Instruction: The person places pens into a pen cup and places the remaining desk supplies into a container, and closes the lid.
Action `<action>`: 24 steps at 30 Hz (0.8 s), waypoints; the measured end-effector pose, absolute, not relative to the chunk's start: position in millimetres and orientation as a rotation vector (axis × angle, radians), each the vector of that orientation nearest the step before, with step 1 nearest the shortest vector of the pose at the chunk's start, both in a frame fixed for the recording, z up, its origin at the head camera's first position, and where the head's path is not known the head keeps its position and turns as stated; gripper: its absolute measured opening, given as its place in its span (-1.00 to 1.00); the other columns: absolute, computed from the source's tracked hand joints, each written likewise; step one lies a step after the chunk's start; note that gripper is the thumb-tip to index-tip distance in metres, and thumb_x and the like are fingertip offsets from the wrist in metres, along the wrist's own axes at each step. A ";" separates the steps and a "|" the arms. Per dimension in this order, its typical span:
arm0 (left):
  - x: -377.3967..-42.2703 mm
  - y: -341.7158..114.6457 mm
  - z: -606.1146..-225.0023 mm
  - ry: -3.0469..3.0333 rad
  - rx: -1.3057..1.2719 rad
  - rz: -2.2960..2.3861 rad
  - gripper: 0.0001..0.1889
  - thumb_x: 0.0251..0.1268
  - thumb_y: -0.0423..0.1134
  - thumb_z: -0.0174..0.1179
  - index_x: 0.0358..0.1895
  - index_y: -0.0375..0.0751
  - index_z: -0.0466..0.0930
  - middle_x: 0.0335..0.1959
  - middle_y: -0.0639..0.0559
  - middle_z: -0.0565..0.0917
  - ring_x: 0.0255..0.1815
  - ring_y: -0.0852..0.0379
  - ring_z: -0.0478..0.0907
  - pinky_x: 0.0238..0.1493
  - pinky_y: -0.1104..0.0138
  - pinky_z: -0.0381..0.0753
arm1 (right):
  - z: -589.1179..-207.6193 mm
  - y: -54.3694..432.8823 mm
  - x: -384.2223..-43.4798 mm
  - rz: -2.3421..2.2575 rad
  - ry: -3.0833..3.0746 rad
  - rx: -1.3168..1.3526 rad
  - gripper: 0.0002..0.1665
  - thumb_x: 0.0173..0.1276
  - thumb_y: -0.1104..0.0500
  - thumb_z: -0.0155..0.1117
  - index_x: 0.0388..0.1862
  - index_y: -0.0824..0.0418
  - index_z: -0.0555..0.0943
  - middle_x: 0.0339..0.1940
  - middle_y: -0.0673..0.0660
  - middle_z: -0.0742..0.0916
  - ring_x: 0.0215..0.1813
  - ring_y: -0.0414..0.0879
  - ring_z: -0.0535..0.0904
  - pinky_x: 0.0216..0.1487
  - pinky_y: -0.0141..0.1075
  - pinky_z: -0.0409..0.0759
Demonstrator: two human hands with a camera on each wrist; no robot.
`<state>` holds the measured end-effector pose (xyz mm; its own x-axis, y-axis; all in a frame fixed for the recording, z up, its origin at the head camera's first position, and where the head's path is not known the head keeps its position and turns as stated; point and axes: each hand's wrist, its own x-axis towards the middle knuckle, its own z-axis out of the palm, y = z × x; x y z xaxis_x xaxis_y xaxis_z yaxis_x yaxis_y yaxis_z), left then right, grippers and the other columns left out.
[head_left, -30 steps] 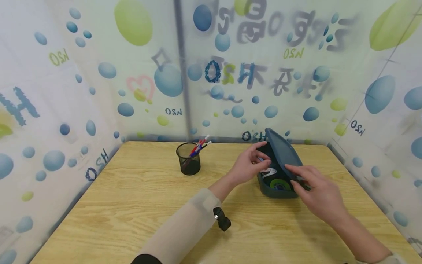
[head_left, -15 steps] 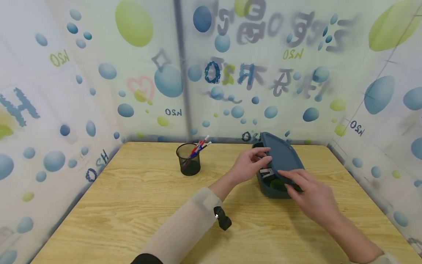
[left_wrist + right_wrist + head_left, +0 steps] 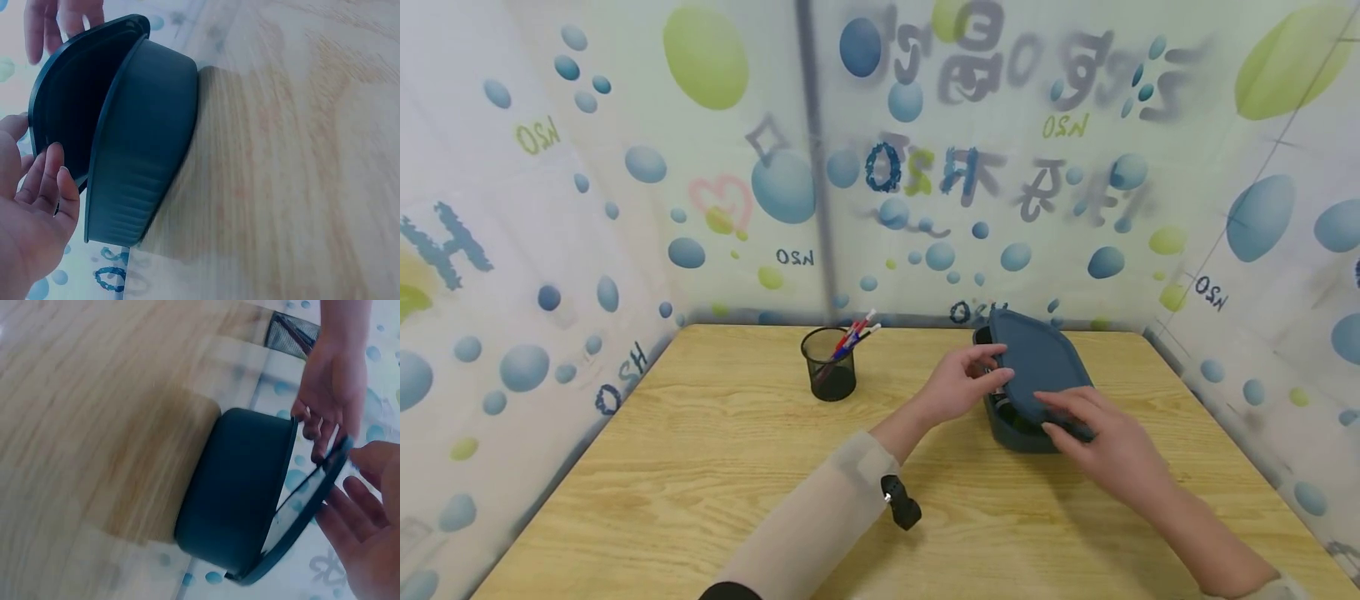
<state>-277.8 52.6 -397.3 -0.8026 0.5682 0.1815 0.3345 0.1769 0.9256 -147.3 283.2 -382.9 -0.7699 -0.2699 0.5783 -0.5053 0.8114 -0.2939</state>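
A dark blue-green box (image 3: 1026,440) stands at the right of the table, its lid (image 3: 1043,360) slanting over it with a narrow gap at the left and front. My left hand (image 3: 957,388) pinches the lid's left edge; in the left wrist view its thumb is on the outside and its fingers curl inward over the gap. My right hand (image 3: 1112,440) holds the lid's near right edge between thumb and fingers. The right wrist view shows the box wall (image 3: 234,487) and the tilted lid from the side. The box's contents are mostly hidden.
A black mesh pen cup (image 3: 831,367) with several red, blue and black pens (image 3: 852,335) stands left of the box. Printed curtains (image 3: 910,167) enclose the wooden table (image 3: 715,467) behind and at both sides.
The lid has come down over the box, narrowing the gap and covering the white-grey and green things seen inside before. Both hands have followed the lid slightly.
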 end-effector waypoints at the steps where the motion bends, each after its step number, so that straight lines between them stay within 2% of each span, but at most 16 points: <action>1: -277.6 51.7 -398.4 2.243 0.865 1.680 -0.45 0.68 0.00 0.27 0.62 0.03 0.51 0.19 -0.02 0.70 -0.07 0.13 0.72 -0.12 0.32 0.72 | -382.1 286.2 -147.7 0.640 -2.487 0.558 -0.44 0.31 0.29 0.66 0.29 0.09 0.78 0.05 0.06 0.78 -0.10 0.01 0.79 -0.18 -0.25 0.78; 3: -277.3 50.2 -400.1 2.243 0.849 1.682 -0.44 0.67 0.01 0.28 0.61 0.05 0.52 0.19 -0.01 0.69 -0.09 0.23 0.68 -0.14 0.35 0.68 | -381.3 293.6 -149.6 0.688 -2.499 0.530 -0.48 0.38 0.29 0.61 0.31 0.12 0.77 0.06 0.08 0.78 -0.07 0.04 0.76 -0.12 -0.29 0.77; 7: -276.8 48.8 -403.1 2.244 0.837 1.689 -0.45 0.66 0.01 0.30 0.60 0.06 0.54 0.15 0.02 0.69 -0.10 0.25 0.66 -0.15 0.38 0.65 | -384.7 314.2 -155.5 0.718 -2.502 0.465 -0.52 0.46 0.28 0.54 0.33 0.17 0.76 0.07 0.14 0.77 -0.05 -0.02 0.71 -0.05 -0.61 0.59; 8: -276.5 48.6 -403.8 2.244 0.834 1.690 -0.45 0.66 0.01 0.30 0.60 0.06 0.54 0.14 0.02 0.70 -0.10 0.24 0.66 -0.16 0.38 0.65 | -386.3 319.8 -157.2 0.726 -2.503 0.447 -0.53 0.47 0.29 0.53 0.33 0.19 0.75 0.08 0.16 0.78 -0.05 -0.08 0.70 -0.04 -0.67 0.55; 10: -275.9 48.3 -405.3 2.248 0.828 1.688 -0.45 0.65 0.01 0.31 0.59 0.06 0.55 0.11 0.04 0.70 -0.11 0.22 0.64 -0.17 0.38 0.63 | -390.1 330.9 -160.1 0.751 -2.523 0.411 -0.56 0.51 0.27 0.50 0.33 0.22 0.75 0.10 0.21 0.77 -0.06 -0.30 0.67 -0.01 -0.75 0.49; 12: -275.3 47.9 -406.9 2.255 0.819 1.681 -0.45 0.65 0.01 0.31 0.59 0.06 0.55 0.08 0.05 0.70 -0.11 0.21 0.61 -0.18 0.39 0.61 | -393.5 339.7 -161.7 0.766 -2.554 0.375 -0.58 0.54 0.25 0.47 0.33 0.24 0.75 0.11 0.24 0.77 -0.07 -0.50 0.60 -0.03 -0.71 0.53; 14: -274.9 47.3 -408.3 2.256 0.810 1.674 -0.45 0.64 0.01 0.32 0.59 0.06 0.55 0.08 0.06 0.70 -0.11 0.21 0.60 -0.18 0.39 0.61 | -397.6 347.3 -162.8 0.767 -2.598 0.338 -0.59 0.57 0.21 0.46 0.33 0.25 0.74 0.12 0.27 0.77 -0.06 -0.56 0.57 -0.09 -0.61 0.61; 15: -275.0 47.0 -409.2 2.255 0.806 1.671 -0.45 0.64 0.01 0.32 0.59 0.06 0.55 0.08 0.06 0.70 -0.10 0.21 0.60 -0.18 0.39 0.61 | -399.7 350.3 -163.2 0.762 -2.626 0.321 -0.58 0.58 0.18 0.45 0.34 0.25 0.73 0.11 0.27 0.76 -0.05 -0.55 0.58 -0.11 -0.56 0.64; 16: -275.0 46.7 -409.8 2.253 0.803 1.668 -0.45 0.64 0.00 0.32 0.59 0.06 0.55 0.09 0.06 0.70 -0.10 0.21 0.60 -0.17 0.39 0.61 | -401.3 352.4 -163.2 0.753 -2.652 0.303 -0.57 0.59 0.16 0.45 0.36 0.25 0.73 0.11 0.28 0.76 -0.05 -0.44 0.64 -0.13 -0.51 0.66; 20: -275.7 45.3 -411.9 2.240 0.799 1.669 -0.47 0.65 -0.02 0.31 0.58 0.07 0.56 0.11 0.03 0.71 -0.11 0.21 0.62 -0.18 0.37 0.62 | -405.3 359.2 -165.3 0.777 -2.791 0.239 -0.48 0.68 0.04 0.35 0.44 0.30 0.66 0.19 0.40 0.76 0.04 0.09 0.78 -0.14 -0.36 0.73; 22: -275.5 44.6 -412.6 2.238 0.798 1.670 -0.47 0.66 -0.03 0.30 0.58 0.07 0.56 0.11 0.02 0.70 -0.12 0.21 0.62 -0.19 0.37 0.61 | -405.7 361.3 -166.5 0.801 -2.853 0.206 -0.43 0.72 -0.01 0.29 0.48 0.33 0.62 0.27 0.44 0.75 0.07 0.23 0.79 -0.14 -0.33 0.73; 24: -275.0 44.1 -413.2 2.235 0.795 1.671 -0.47 0.66 -0.02 0.30 0.58 0.06 0.56 0.10 0.02 0.71 -0.14 0.21 0.62 -0.20 0.36 0.60 | -405.5 362.9 -167.4 0.824 -2.899 0.174 -0.39 0.74 -0.05 0.25 0.51 0.34 0.59 0.32 0.46 0.75 0.08 0.22 0.79 -0.16 -0.31 0.72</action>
